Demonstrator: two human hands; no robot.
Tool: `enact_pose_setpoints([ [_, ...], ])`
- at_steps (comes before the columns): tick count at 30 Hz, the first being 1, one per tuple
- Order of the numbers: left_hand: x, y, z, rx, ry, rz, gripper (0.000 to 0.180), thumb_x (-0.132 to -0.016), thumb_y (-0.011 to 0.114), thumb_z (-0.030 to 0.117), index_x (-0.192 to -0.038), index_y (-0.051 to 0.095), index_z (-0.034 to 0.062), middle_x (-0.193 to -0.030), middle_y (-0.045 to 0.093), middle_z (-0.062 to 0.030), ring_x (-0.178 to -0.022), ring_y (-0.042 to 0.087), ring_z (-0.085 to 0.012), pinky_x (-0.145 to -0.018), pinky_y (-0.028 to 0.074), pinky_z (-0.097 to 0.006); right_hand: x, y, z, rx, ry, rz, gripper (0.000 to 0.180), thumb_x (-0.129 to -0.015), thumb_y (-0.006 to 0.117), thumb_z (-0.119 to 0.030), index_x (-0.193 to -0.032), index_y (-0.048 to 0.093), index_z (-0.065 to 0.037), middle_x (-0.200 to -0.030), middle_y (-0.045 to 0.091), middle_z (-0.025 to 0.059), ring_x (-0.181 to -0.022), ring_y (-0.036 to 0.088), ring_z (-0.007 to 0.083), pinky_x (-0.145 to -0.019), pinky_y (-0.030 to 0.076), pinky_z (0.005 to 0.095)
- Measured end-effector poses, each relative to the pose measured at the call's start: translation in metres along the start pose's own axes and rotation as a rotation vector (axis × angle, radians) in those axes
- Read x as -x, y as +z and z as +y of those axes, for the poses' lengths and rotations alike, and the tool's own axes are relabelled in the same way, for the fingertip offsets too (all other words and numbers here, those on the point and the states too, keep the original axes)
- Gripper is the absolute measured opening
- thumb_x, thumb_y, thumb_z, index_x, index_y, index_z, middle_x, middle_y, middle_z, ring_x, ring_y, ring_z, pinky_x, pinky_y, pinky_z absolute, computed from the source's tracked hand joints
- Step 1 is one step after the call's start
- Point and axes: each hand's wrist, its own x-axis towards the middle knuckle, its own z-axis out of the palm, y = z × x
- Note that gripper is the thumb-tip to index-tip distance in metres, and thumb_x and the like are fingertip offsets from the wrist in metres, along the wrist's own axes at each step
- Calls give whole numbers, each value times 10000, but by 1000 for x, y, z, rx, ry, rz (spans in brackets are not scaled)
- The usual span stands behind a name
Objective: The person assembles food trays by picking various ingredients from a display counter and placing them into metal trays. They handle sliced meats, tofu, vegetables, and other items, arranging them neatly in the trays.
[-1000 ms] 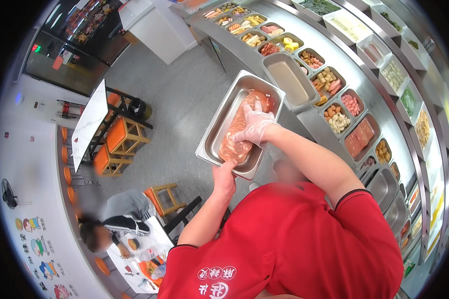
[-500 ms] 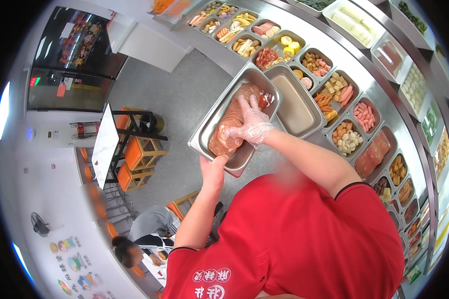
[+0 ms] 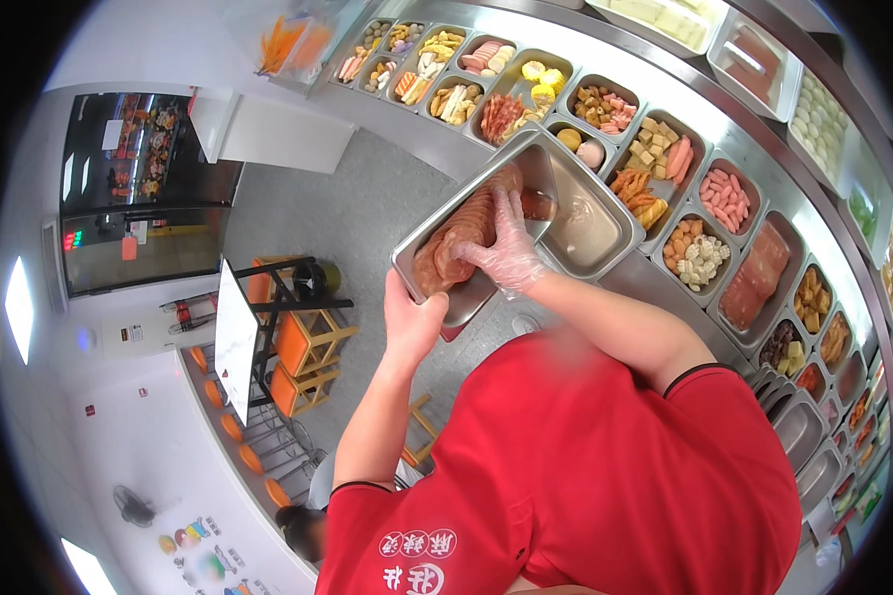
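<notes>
A deep steel pan (image 3: 408,245) is held tilted in front of me, with a row of round, pinkish-brown sliced luncheon meat (image 3: 456,241) along it. My left hand (image 3: 414,319), bare, is closed on the pan's near left corner, the thumb over the rim. In a clear plastic glove, my right hand (image 3: 514,248) reaches into the pan. Its thumb and fingers press round the side of the slices, and part of the row is hidden beneath it. A reddish piece (image 3: 539,204) lies at the pan's right end. The held pan overlaps a bare steel pan (image 3: 590,230) on the counter.
Counter pans hold sausages (image 3: 724,198), tofu cubes (image 3: 650,149), corn (image 3: 543,81) and flat meat slices (image 3: 757,278). Above them runs a shelf with white trays (image 3: 754,59). To the left stand a white table (image 3: 236,342) and orange stools (image 3: 293,347). A seated person (image 3: 303,526) is partly hidden by my sleeve.
My view has swung, so the room sits differently in it. My right hand's fingers have drawn closer together on the slices. The pan remains in my left hand.
</notes>
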Motion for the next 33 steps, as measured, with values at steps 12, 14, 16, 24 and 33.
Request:
enact_pose_setpoints([
  [12,-17,4,51,-512,-41,-77,594,-824,704,103,-1389,540,18,-1252,700,-224,-1174,705,-402,-1012,551,-459,-7,7,31,-345,-170,223,1374,-729,971,-452,-1699,119,19,-1740,127,317,-1647,105,442,-1335,167,494],
  [14,-19,6,55,-531,-17,-89,582,-821,705,103,-1374,544,20,-1226,706,-228,-1152,710,-418,-995,559,-466,-7,6,32,-407,-166,224,1345,-734,973,-411,-1698,132,4,-1718,178,283,-1628,166,418,-1329,186,491],
  [16,-20,7,57,-537,-12,-109,570,-816,704,100,-1359,548,22,-1210,707,-234,-1138,708,-434,-984,563,-471,-6,5,32,-409,-184,241,1303,-738,974,-361,-1693,158,-15,-1675,245,242,-1594,242,392,-1316,223,484],
  [24,-13,3,47,-551,75,-105,627,-789,717,79,-1386,534,16,-1158,717,-216,-1082,727,-390,-952,572,-446,2,8,22,-527,-222,256,1086,-745,927,-175,-1615,285,-65,-1476,398,143,-1426,439,331,-1209,385,449],
  [33,-2,-2,42,-564,61,-91,655,-785,724,70,-1406,524,17,-1167,713,-207,-1060,734,-364,-939,578,-435,8,9,21,-525,-215,211,1017,-739,901,-143,-1563,312,-50,-1435,405,142,-1369,475,317,-1149,430,450],
])
